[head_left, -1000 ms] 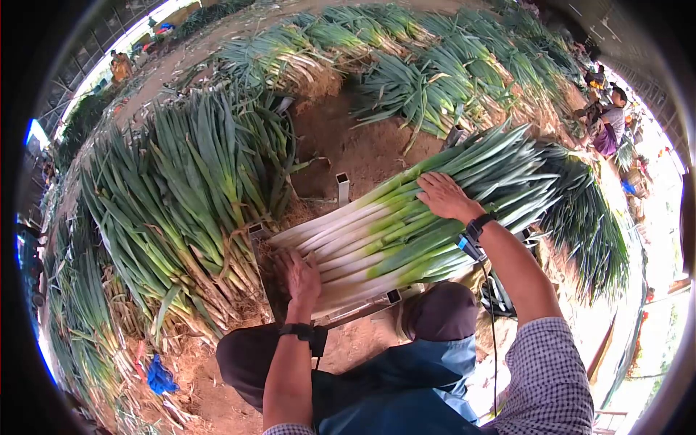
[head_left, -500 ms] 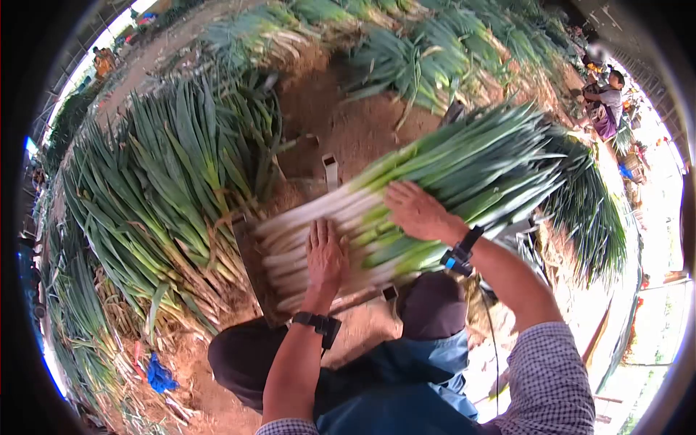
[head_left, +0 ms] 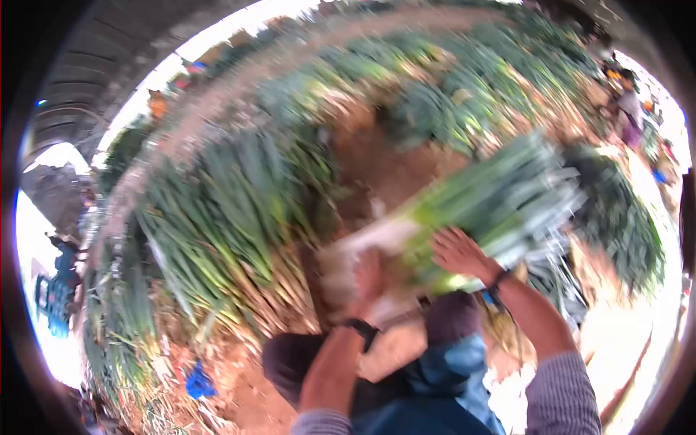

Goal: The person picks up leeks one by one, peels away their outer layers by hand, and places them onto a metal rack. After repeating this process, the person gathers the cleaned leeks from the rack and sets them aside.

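Observation:
A thick bundle of leeks [head_left: 487, 199] lies across a low frame in front of my knees, white stalks to the left and green leaves to the upper right. My left hand [head_left: 370, 281] lies flat over the white stalks, its fingers blurred but stretched out. My right hand [head_left: 462, 254] rests, fingers spread, on the near side of the bundle where the stalks turn green. Both wrists wear dark bands. At the stalk ends stands a dark upright plate [head_left: 312, 279], part of the frame.
A big pile of leeks [head_left: 217, 210] lies close on the left, another heap [head_left: 616, 210] on the right. More rows [head_left: 464, 94] stretch behind. A blue scrap [head_left: 200, 381] lies on the soil. A person [head_left: 628, 109] is in the far right background.
The view has swung left and up, so everything appears shifted right and lower, with blur. Both hands remain on the leek bundle; my right hand's fingers look more spread.

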Available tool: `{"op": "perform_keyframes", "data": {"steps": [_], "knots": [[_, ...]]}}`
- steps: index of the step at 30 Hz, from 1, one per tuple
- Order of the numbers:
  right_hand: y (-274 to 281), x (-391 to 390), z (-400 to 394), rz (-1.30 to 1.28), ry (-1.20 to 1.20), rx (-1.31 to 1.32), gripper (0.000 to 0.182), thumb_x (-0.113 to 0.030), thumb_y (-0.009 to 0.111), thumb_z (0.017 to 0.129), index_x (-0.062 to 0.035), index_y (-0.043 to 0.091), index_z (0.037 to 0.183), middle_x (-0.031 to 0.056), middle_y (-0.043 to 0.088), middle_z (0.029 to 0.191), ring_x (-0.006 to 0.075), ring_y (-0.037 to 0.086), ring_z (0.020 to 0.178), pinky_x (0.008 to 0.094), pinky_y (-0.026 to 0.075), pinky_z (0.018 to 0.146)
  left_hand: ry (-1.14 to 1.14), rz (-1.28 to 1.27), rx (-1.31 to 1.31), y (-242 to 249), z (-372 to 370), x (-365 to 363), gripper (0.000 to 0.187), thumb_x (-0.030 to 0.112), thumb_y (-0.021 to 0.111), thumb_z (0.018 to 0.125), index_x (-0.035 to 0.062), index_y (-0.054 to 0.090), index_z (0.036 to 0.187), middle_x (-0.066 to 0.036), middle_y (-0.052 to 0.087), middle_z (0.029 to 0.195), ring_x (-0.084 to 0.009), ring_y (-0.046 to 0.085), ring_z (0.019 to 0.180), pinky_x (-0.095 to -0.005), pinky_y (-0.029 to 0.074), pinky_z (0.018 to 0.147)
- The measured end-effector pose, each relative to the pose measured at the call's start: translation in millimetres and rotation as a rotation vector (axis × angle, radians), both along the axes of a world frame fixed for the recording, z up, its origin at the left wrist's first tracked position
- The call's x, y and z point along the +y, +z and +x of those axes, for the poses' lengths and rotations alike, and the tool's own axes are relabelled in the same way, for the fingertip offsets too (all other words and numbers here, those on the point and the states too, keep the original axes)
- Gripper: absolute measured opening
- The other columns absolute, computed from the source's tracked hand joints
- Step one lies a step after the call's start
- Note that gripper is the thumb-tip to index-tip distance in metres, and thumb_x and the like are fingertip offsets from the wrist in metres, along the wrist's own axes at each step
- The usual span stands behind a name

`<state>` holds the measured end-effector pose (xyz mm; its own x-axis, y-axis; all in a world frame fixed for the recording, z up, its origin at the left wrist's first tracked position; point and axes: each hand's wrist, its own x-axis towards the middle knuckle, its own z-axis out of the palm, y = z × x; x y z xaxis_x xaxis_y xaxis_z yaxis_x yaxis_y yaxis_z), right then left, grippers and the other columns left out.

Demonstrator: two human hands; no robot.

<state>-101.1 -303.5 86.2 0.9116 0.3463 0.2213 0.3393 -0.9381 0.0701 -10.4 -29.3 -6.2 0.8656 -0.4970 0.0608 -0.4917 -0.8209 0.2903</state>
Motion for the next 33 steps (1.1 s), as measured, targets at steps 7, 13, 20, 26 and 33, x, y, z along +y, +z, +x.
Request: {"op": "perform_keyframes", "data": {"steps": [7,13,20,26,33], "knots": [[36,-5,-10,0.515,-0.056,-0.06,0.028,-0.022,0.062,0.092,-0.0057,0.066,0.114,0.0117,0.063,0.124,0.0297,0.055,0.119,0.0434,0.038,0.109,0.163,-0.14,0.079,68,-56,30,0.058,0.031,0.048,0.1,0.0,0.036,0.148,-0.023,0.034,0.155,-0.0372,0.024,0.147,-0.0521,0.016,0.12],[33,-20,-51,0.289,-0.064,-0.003,0.029,-0.016,0.066,0.089,-0.0043,0.066,0.115,0.0112,0.064,0.125,0.0296,0.054,0.125,0.0459,0.037,0.112,0.101,-0.098,0.004,26,-81,26,0.077,0.049,0.047,0.1,-0.0023,0.025,0.153,-0.024,0.018,0.161,-0.0401,0.013,0.15,-0.0508,0.013,0.121],[13,-23,-54,0.302,-0.054,0.004,0.032,-0.017,0.064,0.091,-0.0052,0.065,0.121,0.0124,0.061,0.13,0.0318,0.05,0.13,0.0475,0.033,0.115,0.132,-0.07,-0.11,31,-90,22,0.065,0.037,0.048,0.1,-0.0032,0.033,0.149,-0.026,0.028,0.157,-0.0398,0.022,0.148,-0.0495,0.015,0.121],[4,-20,-59,0.19,-0.064,0.015,0.037,-0.014,0.062,0.09,-0.0042,0.063,0.125,0.0135,0.057,0.137,0.0321,0.046,0.134,0.0467,0.032,0.116,-0.084,-0.197,-0.017,29,-121,19,0.065,0.031,0.05,0.099,-0.0053,0.031,0.149,-0.024,0.028,0.158,-0.0397,0.025,0.146,-0.0488,0.018,0.121],[84,-35,-191,0.635,-0.415,-0.291,0.034,-0.013,0.066,0.093,0.0,0.062,0.123,0.0208,0.065,0.121,0.0398,0.065,0.102,0.0413,0.054,0.087,-0.105,-0.345,-0.131,-10,-52,44,0.054,0.016,0.062,0.093,-0.002,0.045,0.141,-0.025,0.052,0.138,-0.0424,0.048,0.129,-0.0543,0.034,0.112]]}}
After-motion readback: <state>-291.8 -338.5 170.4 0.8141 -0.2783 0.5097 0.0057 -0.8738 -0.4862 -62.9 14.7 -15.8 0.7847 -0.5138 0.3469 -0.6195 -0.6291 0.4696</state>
